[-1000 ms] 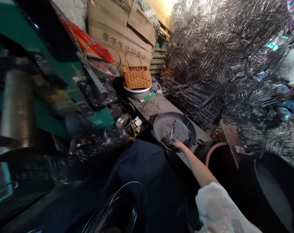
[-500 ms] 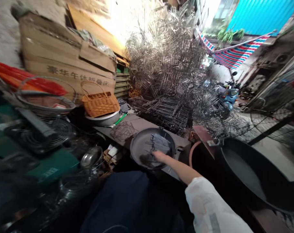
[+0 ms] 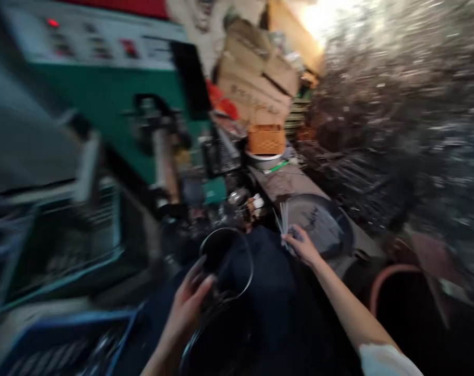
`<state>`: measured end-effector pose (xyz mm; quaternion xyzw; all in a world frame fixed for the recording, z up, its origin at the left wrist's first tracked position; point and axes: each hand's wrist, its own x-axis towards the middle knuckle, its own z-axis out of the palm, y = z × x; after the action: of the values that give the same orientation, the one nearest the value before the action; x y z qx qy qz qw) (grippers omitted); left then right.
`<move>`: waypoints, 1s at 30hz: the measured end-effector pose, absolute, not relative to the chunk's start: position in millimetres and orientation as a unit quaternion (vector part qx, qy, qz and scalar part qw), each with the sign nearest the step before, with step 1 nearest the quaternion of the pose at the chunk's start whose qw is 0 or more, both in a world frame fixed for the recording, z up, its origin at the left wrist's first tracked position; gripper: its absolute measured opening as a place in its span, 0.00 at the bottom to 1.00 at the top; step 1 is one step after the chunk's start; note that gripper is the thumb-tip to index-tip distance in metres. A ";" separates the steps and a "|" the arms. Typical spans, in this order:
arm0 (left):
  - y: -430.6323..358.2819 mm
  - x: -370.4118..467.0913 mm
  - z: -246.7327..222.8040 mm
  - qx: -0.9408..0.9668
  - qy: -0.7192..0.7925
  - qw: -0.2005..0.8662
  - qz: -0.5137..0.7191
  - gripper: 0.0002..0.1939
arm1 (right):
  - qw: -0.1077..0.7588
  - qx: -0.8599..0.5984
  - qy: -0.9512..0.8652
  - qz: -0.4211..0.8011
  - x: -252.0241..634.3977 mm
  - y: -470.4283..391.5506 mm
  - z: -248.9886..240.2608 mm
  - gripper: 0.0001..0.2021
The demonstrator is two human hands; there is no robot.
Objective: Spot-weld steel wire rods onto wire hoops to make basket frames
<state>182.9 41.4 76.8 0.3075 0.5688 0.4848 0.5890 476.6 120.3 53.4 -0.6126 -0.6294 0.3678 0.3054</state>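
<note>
My left hand (image 3: pixel 190 297), low and left of centre, is curled at the edge of a thin metal wire ring (image 3: pixel 252 266) above my dark-clothed lap. Motion blur softens its fingers, but the ring appears to be held between them. A small bunch of thin, straight metal rods (image 3: pixel 284 216) sticks up from the closed fingers of my right hand (image 3: pixel 299 245). Just right of that hand lies a round, shallow pan (image 3: pixel 347 230) with more grey rods in it. Under the left hand, another rounded wire edge (image 3: pixel 186 347) shows darkly.
A green machine (image 3: pixel 104 99) with a control panel stands at left. Blue crates (image 3: pixel 80 316) are at lower left. A wicker basket (image 3: pixel 266 140) sits on a basin beyond the bench (image 3: pixel 276 180). Tangled wire racks (image 3: pixel 401 125) pile up at right, above a dark round tub (image 3: pixel 397 269).
My view has swung left, bringing the green machine and crates in. My right hand has lifted rods out of the pan toward my lap. My left hand has come into view at the wire ring.
</note>
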 end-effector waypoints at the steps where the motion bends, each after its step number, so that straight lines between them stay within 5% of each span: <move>1: 34.9 180.3 79.5 0.277 0.570 0.589 0.501 0.42 | 0.300 -0.581 -0.644 0.398 463.4 116.8 56.3 0.17; 7: 40.5 177.9 66.6 0.212 0.508 0.630 0.547 0.39 | 0.300 -0.347 -0.723 0.517 396.1 83.9 80.5 0.12; 11: 37.0 171.4 50.7 0.197 0.457 0.654 0.570 0.35 | 0.196 -0.224 -0.861 0.412 365.6 81.9 83.9 0.27; 21: 37.8 173.9 52.8 0.171 0.420 0.678 0.579 0.30 | 0.085 -0.242 -0.913 0.318 348.5 88.9 93.7 0.27; 30: 36.6 179.9 69.6 0.149 0.417 0.688 0.576 0.31 | 0.075 -0.262 -0.912 0.308 354.2 89.2 100.8 0.26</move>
<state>179.9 36.6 69.6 0.1486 0.4169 0.5756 0.6876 354.2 89.2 100.8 -0.2616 -0.9117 0.3077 0.0753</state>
